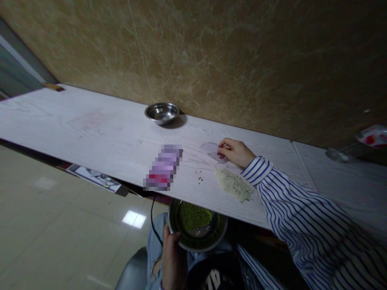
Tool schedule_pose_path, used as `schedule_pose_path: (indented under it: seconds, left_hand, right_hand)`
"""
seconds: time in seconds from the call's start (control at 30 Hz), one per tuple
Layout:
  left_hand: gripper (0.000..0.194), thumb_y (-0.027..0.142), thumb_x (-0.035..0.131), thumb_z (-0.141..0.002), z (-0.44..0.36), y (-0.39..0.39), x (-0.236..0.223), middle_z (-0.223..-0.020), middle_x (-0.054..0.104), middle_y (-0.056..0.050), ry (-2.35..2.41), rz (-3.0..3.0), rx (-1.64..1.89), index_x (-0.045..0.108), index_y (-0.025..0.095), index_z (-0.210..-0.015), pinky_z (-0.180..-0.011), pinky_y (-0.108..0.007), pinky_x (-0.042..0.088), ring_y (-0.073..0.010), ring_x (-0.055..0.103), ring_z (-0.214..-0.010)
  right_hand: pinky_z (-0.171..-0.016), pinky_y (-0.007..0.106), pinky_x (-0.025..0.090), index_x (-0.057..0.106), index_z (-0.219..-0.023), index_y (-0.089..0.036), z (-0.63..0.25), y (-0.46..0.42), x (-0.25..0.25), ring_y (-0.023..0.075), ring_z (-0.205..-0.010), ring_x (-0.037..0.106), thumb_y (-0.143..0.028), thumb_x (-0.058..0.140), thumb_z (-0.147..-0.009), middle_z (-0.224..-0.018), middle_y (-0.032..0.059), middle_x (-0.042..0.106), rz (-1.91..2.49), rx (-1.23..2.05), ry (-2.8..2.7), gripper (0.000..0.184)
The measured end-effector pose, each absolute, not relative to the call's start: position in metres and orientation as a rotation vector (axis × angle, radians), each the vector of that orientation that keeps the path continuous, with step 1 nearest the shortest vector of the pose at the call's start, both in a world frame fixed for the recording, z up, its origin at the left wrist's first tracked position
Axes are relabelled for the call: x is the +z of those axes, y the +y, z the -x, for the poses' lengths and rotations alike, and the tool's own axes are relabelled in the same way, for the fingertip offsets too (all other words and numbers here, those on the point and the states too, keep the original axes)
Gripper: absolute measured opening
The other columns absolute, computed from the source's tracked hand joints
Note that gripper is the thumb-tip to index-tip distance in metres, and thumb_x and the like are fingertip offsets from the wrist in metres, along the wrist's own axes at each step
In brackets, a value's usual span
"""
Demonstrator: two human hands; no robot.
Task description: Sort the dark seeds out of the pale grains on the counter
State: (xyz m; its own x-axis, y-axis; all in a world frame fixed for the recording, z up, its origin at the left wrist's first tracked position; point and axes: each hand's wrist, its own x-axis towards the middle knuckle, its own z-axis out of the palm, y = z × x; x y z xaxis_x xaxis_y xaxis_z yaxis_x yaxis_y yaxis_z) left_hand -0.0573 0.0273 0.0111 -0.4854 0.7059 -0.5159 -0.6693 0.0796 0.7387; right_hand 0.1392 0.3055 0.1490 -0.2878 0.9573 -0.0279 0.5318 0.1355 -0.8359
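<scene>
My left hand [174, 257] grips the left rim of a metal bowl [222, 231], below the table's front edge and over my lap. Small green beans [196, 216] lie in that bowl. Over the table, my right hand [237, 152] has its fingers closed at the right side of a clear plastic protractor [209, 148]. The protractor is see-through, so its edges are faint. Just in front of my right hand, a pile of white rice [232, 184] with green bits mixed in is spread on the table. A few dark beans [200, 178] lie loose left of the pile.
A second metal bowl [162, 113] stands at the back by the marbled wall [193, 60]. A blurred-out purple object [165, 167] lies near the front edge of the white table [121, 149]. Clear plastic packaging [340, 154] sits at the far right.
</scene>
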Motion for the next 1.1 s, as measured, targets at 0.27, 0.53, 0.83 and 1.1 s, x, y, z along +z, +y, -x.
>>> schedule_pose_path:
  seconds: [0.27,0.53,0.83,1.1]
  left_hand:
    - [0.046,0.041,0.088,-0.065,0.057,0.028,0.017,-0.113,0.083,-0.009,1.282,0.042,1.55,0.084,0.024,-0.108,-0.086,-0.044,0.064,-0.0351,0.078,-0.106]
    - [0.045,0.039,0.09,-0.065,0.059,0.027,0.013,-0.113,0.082,-0.008,1.273,0.055,1.55,0.084,0.024,-0.107,-0.084,-0.039,0.063,-0.0324,0.077,-0.104]
    - [0.055,0.039,0.096,-0.072,0.066,0.017,-0.005,-0.12,0.083,-0.009,1.163,0.008,1.534,0.086,0.023,-0.124,-0.091,-0.043,0.067,-0.0376,0.08,-0.115]
    - [0.041,0.043,0.091,-0.073,0.064,0.02,0.002,-0.117,0.082,-0.01,1.249,-0.039,1.536,0.083,0.025,-0.109,-0.085,-0.042,0.063,-0.0334,0.075,-0.107]
  right_hand:
    - [-0.065,0.027,0.065,0.067,-0.085,-0.023,-0.134,0.311,0.144,0.0179,-0.07,0.081,-0.008,0.074,-0.099,-0.078,0.0026,0.083,1.46,1.071,-1.844,0.022]
    - [-0.072,0.03,0.067,0.068,-0.089,-0.024,-0.156,0.317,0.144,0.0202,-0.076,0.083,-0.016,0.077,-0.1,-0.083,0.0054,0.086,1.473,0.973,-1.85,0.016]
    - [-0.087,0.036,0.058,0.077,-0.091,-0.023,-0.147,0.315,0.157,0.0218,-0.084,0.077,-0.016,0.074,-0.098,-0.086,0.0035,0.084,1.388,0.853,-2.167,0.011]
    - [-0.082,0.033,0.05,0.085,-0.1,-0.024,-0.138,0.324,0.173,0.0221,-0.083,0.073,-0.017,0.07,-0.101,-0.088,0.0032,0.084,1.332,0.789,-2.596,0.016]
